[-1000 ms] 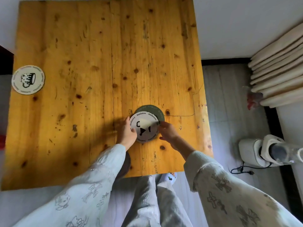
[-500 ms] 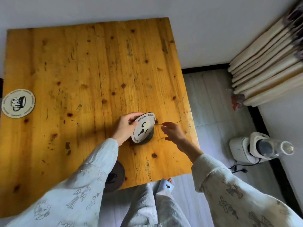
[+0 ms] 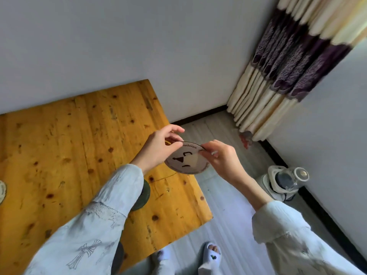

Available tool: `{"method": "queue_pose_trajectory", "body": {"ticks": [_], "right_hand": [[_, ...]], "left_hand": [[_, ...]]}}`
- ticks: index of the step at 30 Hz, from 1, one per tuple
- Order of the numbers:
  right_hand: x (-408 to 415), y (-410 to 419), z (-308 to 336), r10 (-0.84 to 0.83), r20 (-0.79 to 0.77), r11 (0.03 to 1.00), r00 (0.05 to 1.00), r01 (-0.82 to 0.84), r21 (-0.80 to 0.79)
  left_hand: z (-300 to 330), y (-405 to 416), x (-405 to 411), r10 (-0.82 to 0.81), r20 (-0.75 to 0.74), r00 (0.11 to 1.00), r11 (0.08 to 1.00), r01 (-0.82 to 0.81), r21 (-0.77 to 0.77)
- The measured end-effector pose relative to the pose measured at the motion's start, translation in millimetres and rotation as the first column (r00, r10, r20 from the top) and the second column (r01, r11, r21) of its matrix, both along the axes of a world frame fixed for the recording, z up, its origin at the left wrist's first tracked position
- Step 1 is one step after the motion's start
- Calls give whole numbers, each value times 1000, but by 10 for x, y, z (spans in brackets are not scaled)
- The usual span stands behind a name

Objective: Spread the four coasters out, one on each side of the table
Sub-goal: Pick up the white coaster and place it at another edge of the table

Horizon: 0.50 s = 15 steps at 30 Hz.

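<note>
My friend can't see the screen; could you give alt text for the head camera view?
Both hands, left hand and right hand, hold a white printed coaster above the right edge of a wooden table; a dark coaster lies beneath the left sleeve.

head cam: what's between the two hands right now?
The white coaster, pinched at opposite rims by the left hand and right hand, held in the air by the table's right edge. Nothing else shows between them.

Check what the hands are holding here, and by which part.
A white coaster, lifted off the table. The left hand pinches its upper-left rim; the right hand pinches its upper-right rim.
</note>
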State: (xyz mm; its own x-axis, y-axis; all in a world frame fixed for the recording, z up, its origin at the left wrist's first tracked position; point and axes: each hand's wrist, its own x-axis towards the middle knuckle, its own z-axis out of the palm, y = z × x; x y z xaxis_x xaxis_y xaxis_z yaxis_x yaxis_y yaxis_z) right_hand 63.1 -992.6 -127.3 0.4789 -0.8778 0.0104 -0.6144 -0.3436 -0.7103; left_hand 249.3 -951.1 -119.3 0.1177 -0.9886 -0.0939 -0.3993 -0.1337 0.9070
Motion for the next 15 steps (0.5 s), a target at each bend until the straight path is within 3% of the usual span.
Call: {"method": "queue_pose_trajectory", "body": {"ticks": [3,9,12,15], "right_hand": [[-402,-126,177,-93,114,995,989,91,29],[-1293,-490,376,-256,398,925,881,105,364],[-1734,-676,383,-261,446,888,856,32,458],[-2042,-851,368,-230,426,869,875,-12,494]], "left_hand": [[93,-86,-285,76,-60,995,996,-79,-39],[7,-236,-1115,190,-391,901,975,-127,181],[-9,-388,-1636,282,-494,823,959,-253,125],[-7,-507,-1988,350,-501,791,928,-364,73]]}}
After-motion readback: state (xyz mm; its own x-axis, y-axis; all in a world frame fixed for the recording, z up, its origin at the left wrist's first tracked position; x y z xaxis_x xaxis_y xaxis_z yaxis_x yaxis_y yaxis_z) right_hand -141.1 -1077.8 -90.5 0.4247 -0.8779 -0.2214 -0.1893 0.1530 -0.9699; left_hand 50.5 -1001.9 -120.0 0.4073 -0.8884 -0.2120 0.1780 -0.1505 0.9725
